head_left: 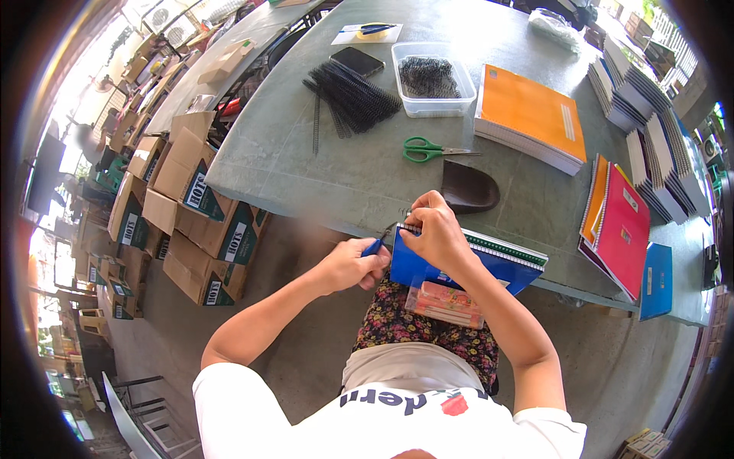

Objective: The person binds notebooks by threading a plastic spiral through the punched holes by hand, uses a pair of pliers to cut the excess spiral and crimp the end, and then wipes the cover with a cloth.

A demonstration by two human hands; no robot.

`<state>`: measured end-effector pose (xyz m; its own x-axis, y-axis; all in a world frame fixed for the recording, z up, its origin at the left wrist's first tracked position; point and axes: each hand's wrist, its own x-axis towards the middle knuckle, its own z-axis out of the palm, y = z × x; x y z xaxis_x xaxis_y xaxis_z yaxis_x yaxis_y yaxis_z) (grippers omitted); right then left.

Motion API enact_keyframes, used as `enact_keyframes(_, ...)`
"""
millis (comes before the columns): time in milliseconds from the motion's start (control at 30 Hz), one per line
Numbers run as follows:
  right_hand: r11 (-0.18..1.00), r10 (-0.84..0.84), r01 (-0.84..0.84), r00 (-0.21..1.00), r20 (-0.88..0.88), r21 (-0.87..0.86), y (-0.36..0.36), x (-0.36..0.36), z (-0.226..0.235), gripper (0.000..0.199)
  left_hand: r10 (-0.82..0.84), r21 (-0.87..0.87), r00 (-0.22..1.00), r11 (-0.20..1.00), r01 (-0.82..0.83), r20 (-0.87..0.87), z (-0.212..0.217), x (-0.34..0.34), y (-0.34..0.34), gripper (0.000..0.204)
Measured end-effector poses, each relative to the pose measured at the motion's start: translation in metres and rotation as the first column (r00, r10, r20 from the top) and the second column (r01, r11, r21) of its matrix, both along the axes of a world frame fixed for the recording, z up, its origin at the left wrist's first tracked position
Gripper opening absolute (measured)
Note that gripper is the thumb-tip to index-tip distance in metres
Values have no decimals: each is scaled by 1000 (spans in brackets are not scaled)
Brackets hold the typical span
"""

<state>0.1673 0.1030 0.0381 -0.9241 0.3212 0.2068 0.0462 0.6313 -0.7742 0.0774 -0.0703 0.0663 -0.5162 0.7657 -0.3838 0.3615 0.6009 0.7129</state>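
A blue-covered notebook (508,269) leans on the table's front edge over my lap, its bound edge upward with a dark green and white strip of coil and pages. My right hand (440,233) is closed, fingers pinching that bound edge near its left end. In my left hand (350,264) are blue-handled pliers (373,246), their dark tip close to the same end of the notebook. The fingers hide most of the tool and the exact spot pinched. A small pink-orange packet (445,303) lies on my lap against the notebook.
On the table (267,161) are black binding coils (352,96), a clear tub (436,107) of coils, a phone (357,60), green scissors (424,149), a dark brown curved piece (468,187) and orange notebooks (527,111). Red notebooks (623,229) stand right; cardboard boxes (195,268) left.
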Motion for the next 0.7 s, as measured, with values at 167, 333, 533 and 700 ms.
enact_keyframes(167, 999, -29, 29, 1000, 1, 16, -7, 2, -1, 16, 136, -101, 89, 942, -320, 987, -2, 0, 2, 38)
enact_keyframes(333, 999, 31, -31, 999, -14, -15, -9, -2, 3, 13, 91, -7, 947, 996, -93, 308, -40, 2, -12, 21)
enact_keyframes(533, 993, 34, -19, 991, -130, 115, 7, 8, -13, 11, 273, 372, 916, 850, -373, 293, -4, -8, 13, 17)
enact_keyframes(700, 835, 166, -166, 985, 47, 525, -40, 13, -15, 13, 72, 309, 906, 926, -216, 417, -7, -33, 25, 12)
